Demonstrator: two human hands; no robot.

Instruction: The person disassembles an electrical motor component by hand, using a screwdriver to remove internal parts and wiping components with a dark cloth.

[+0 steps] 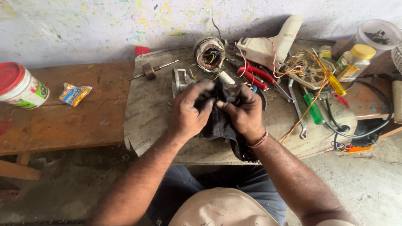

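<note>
Both hands clenched on crumpled black cloth rag (220, 121): left hand (188, 112) gripping left side, right hand (242, 112) right side, rag bunched between.

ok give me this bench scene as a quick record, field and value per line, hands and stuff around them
left hand: grips a dark cloth, fingers closed on it
right hand: grips the same cloth from the other side
behind hands: motor stator with coloured wires
right of hands: red pliers, green screwdriver, spanner, black cable
left side: rotor shaft, red-lidded tub, small wrapper
surface: cardboard sheet on wooden bench
</note>
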